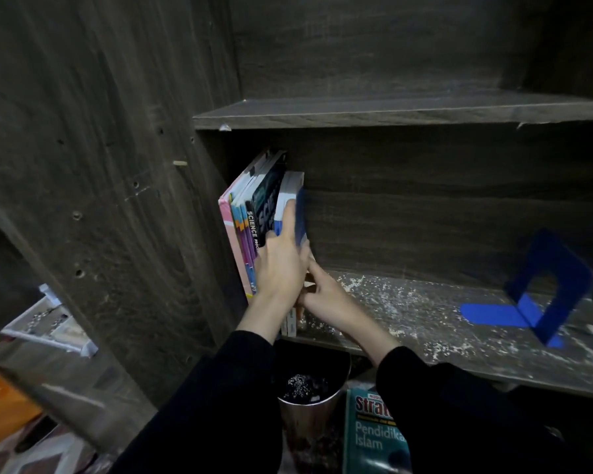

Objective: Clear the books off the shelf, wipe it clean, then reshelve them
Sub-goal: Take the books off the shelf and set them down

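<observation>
Your L hand [281, 265] clasped the blue book [300, 213]; R hand [322, 292] touched its foot, grip unclear. Bin [308, 422] held white specks [302, 386].

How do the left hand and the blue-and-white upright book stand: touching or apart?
Touching. Head view shows the left hand with fingers lying on the blue-and-white book.

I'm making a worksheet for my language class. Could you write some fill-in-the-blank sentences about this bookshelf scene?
1. The books stand at the ___ end of the shelf.
2. The bookend standing on the shelf is ___ in colour.
3. The shelf's board is strewn with ___ specks.

Missing words: left; blue; white.
</observation>
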Available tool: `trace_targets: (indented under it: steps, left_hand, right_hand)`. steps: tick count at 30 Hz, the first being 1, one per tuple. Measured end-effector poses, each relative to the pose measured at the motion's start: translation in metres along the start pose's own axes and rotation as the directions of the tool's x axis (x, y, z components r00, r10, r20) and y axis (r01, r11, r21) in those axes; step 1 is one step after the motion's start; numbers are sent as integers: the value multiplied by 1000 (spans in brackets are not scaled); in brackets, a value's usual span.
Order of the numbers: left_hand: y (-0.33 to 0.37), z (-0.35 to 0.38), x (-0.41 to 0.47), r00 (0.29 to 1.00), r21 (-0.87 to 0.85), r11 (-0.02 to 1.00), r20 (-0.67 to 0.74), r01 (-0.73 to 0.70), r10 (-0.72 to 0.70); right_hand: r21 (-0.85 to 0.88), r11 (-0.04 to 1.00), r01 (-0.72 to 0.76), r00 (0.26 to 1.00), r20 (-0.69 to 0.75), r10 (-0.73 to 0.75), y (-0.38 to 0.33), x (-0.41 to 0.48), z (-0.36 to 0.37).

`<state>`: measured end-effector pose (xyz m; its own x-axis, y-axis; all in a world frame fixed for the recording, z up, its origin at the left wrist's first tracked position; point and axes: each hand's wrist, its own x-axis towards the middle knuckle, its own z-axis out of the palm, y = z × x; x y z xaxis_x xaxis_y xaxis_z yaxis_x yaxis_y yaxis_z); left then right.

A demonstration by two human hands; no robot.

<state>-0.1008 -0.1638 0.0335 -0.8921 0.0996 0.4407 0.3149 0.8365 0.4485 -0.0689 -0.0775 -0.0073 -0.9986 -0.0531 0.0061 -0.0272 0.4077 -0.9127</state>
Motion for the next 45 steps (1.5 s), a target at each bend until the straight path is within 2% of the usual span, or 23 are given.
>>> trace_targets:
  steps: [5, 10, 13, 16, 19, 23, 25, 28, 31, 33, 35, 37, 39, 45]
  left_hand:
    - [-12, 6, 4, 988, -114, 988, -133, -100, 85]
    - [-8, 6, -2, 952, -203, 945, -222, -258, 212]
    - [10, -6, -12, 908, -253, 889, -284, -380, 307]
    - [32, -29, -31, 887, -408, 799, -331, -442, 321]
    - [49, -51, -40, 940, -651, 680, -253, -339, 227]
    - [54, -48, -54, 995, -903, 429, 12, -33, 102]
    - [53, -30, -70, 989, -938, 326, 140, 117, 48]
    - [46, 7, -100, 957, -918, 274, 290, 286, -25]
    - [29, 50, -132, 913, -864, 315, 407, 393, -24]
    - [13, 80, -153, 890, -809, 433, 455, 398, 31]
    - [0, 106, -170, 859, -722, 581, 507, 375, 76]
    - [-8, 133, -185, 811, -595, 721, 579, 354, 80]
    - [-14, 160, -198, 735, -445, 831, 675, 333, 66]
    - [-21, 217, -214, 537, -162, 971, 843, 177, 42]
  right_hand:
    - [-5, 1000, -28, 999, 18, 28, 17, 3, -2]
    - [60, 998, -10, 997, -78, 14, 35, -5, -16]
    - [122, 992, 21, 974, -226, 8, 42, -16, -32]
    - [280, 957, 72, 899, -433, 59, 49, -26, -54]
    - [421, 902, 95, 901, -421, 101, 59, -46, -89]
    - [549, 835, 34, 974, -206, 96, 81, -97, -137]
    - [487, 873, -33, 991, -98, 93, 94, -127, -147]
    - [321, 941, -106, 993, -22, 119, 120, -163, -145]
    - [79, 980, -184, 974, 146, 171, 153, -189, -143]
    - [-20, 967, -252, 929, 276, 248, 175, -202, -140]
    - [-86, 945, -316, 883, 337, 326, 196, -213, -132]
    - [-71, 921, -384, 853, 355, 383, 219, -222, -117]
    - [-41, 883, -468, 820, 353, 451, 241, -227, -101]
    - [1, 789, -615, 761, 261, 593, 294, -222, -57]
